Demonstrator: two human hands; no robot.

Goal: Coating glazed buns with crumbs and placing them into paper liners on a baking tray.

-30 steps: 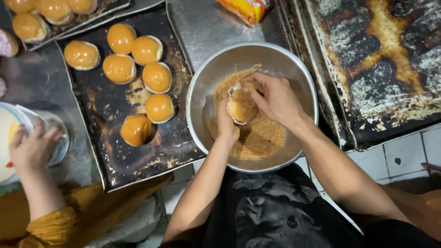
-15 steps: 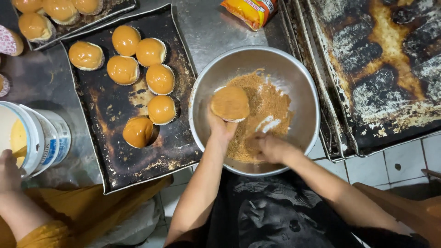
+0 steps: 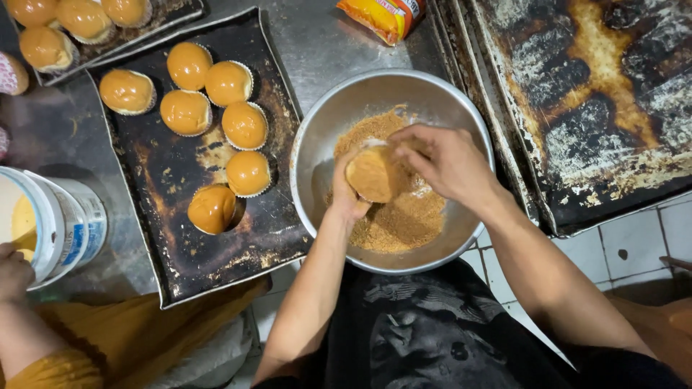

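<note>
Left hand (image 3: pixel 348 198) holds bun (image 3: pixel 373 175) (inside bowl (image 3: pixel 317 144) rim).

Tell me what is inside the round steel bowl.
The round steel bowl holds a heap of brown crumbs. Over it the left hand holds a round bun, with the right hand against it. Both hands cover some crumbs and part of the bowl's bottom.

head cam | looks straight down | close above metal bowl (image 3: pixel 317 144) and baking tray (image 3: pixel 173 266) | single view
</note>
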